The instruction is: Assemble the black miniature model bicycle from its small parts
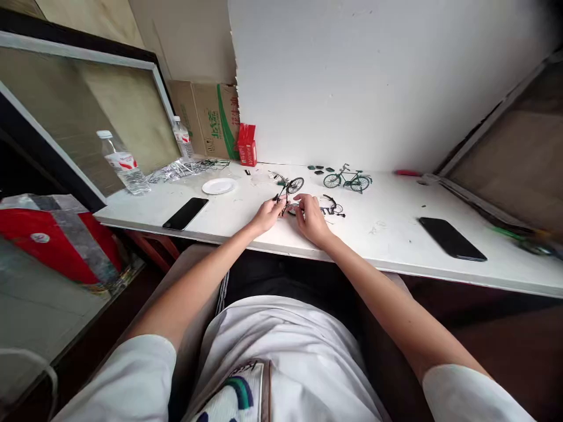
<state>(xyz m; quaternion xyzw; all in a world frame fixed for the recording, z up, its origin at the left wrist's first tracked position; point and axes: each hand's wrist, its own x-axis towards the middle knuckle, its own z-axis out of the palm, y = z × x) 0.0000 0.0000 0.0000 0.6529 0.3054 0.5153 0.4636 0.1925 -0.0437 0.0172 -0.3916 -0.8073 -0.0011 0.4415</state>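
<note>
My left hand is closed on a small black model bicycle, partly put together, whose spoked wheel points away from me. Just right of it, my right hand has its fingers bent and drawn together close to the bicycle's lower part. Whatever those fingertips pinch is too small and covered to make out. Beside the right hand lie loose dark parts, among them a curved piece. Farther back stands a whole green model bicycle, upright on its wheels.
A white plate and a dark phone lie to the left; another phone lies right. Water bottles, silvery wrapping, a cardboard box and a small red box stand at the back left. A white wall closes off the table.
</note>
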